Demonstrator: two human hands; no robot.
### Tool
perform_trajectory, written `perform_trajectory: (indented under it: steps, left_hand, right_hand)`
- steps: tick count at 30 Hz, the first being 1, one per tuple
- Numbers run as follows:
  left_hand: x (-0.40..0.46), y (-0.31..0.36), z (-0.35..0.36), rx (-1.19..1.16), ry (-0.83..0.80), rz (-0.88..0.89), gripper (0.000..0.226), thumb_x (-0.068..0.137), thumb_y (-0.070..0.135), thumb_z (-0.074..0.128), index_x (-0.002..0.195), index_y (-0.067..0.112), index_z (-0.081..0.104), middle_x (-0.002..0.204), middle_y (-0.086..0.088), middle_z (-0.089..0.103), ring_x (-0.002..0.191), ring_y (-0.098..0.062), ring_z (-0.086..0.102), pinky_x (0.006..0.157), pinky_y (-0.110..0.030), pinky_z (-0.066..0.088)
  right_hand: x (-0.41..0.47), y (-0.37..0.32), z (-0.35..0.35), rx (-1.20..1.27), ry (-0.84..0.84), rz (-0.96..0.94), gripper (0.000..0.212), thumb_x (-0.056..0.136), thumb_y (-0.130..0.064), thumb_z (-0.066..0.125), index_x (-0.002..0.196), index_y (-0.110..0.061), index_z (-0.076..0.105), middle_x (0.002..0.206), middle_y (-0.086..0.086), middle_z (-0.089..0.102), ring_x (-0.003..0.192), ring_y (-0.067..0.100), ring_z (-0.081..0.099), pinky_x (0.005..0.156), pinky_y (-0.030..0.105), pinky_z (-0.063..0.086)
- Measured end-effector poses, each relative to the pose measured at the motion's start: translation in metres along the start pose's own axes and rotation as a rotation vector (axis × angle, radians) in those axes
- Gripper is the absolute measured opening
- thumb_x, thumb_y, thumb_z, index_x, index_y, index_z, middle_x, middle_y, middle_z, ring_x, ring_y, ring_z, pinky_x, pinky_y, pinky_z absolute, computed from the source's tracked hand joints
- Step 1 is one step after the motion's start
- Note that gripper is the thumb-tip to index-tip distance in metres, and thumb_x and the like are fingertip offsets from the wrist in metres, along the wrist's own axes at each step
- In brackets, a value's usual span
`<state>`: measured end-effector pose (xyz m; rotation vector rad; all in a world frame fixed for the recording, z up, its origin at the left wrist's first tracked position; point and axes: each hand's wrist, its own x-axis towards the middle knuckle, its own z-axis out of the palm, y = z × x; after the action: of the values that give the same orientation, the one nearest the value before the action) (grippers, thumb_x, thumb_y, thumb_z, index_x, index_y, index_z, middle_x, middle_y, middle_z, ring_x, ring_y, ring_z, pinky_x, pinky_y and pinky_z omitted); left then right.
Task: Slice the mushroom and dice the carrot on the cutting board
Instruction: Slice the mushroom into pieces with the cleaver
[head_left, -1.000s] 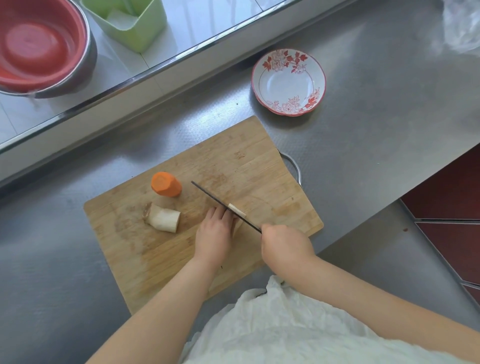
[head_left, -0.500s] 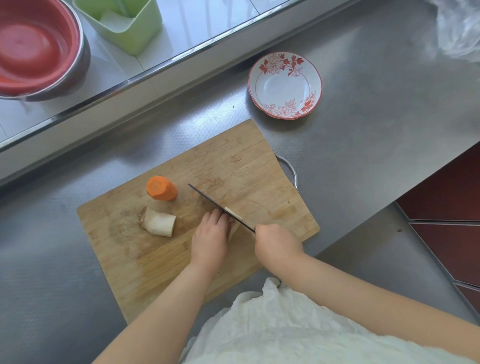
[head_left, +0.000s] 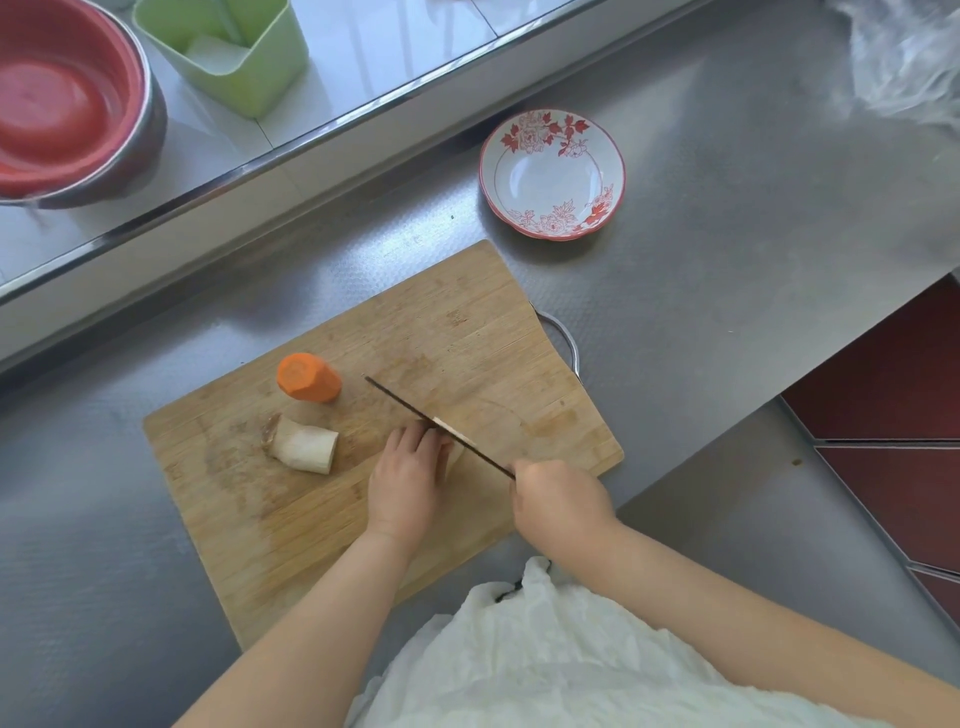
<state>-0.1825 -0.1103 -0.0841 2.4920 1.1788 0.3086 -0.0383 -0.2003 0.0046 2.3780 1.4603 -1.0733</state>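
Observation:
A wooden cutting board (head_left: 467, 338) lies on the steel counter. On its left part stand an orange carrot chunk (head_left: 308, 378) and, just below it, a pale mushroom stem piece (head_left: 304, 445). My left hand (head_left: 408, 480) holds down another mushroom piece (head_left: 456, 451), mostly hidden under its curled fingers. My right hand (head_left: 561, 506) grips the handle of a knife (head_left: 410, 410). The thin blade runs up-left, edge down, against the left fingertips. A pale mushroom slice clings to the blade.
A white bowl with red flowers (head_left: 552, 174) sits beyond the board. On the raised ledge at the back left are a red basin (head_left: 57, 104) and a green plastic container (head_left: 228, 47). Crumpled clear plastic (head_left: 904, 57) lies far right. The counter edge drops off at right.
Both hands and the knife keep the same pose on the mushroom piece. The view has shifted slightly, so everything sits a little lower and to the left.

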Motion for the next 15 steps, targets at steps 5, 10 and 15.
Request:
perform_trajectory:
  steps: [5,10,15]
  left_hand:
    - [-0.002,0.001,-0.001,0.009,-0.013,-0.008,0.019,0.071,0.000,0.079,0.085,0.004,0.068,0.082,-0.008,0.063,0.075,-0.030,0.057,0.053,-0.034,0.047]
    - [-0.003,-0.002,0.002,-0.005,-0.014,0.005,0.014,0.074,0.002,0.075,0.087,0.003,0.068,0.086,-0.009,0.063,0.079,-0.031,0.056,0.053,-0.037,0.050]
    - [-0.002,-0.004,0.003,-0.015,-0.016,0.004,0.019,0.073,0.001,0.078,0.089,0.003,0.068,0.088,-0.009,0.065,0.079,-0.031,0.057,0.053,-0.036,0.050]
  right_hand:
    - [-0.006,-0.006,0.000,-0.032,-0.009,0.011,0.022,0.096,-0.010,0.042,0.111,-0.014,0.057,0.097,0.009,0.067,0.087,0.030,0.065,0.058,0.028,0.038]
    - [-0.005,-0.012,-0.005,-0.026,-0.055,0.029,0.029,0.091,-0.002,0.043,0.115,-0.013,0.057,0.105,0.010,0.066,0.095,0.030,0.064,0.064,0.030,0.042]
    - [-0.002,-0.014,-0.006,-0.032,-0.083,0.042,0.030,0.091,-0.002,0.044,0.115,-0.012,0.056,0.107,0.011,0.065,0.097,0.031,0.063,0.066,0.030,0.042]
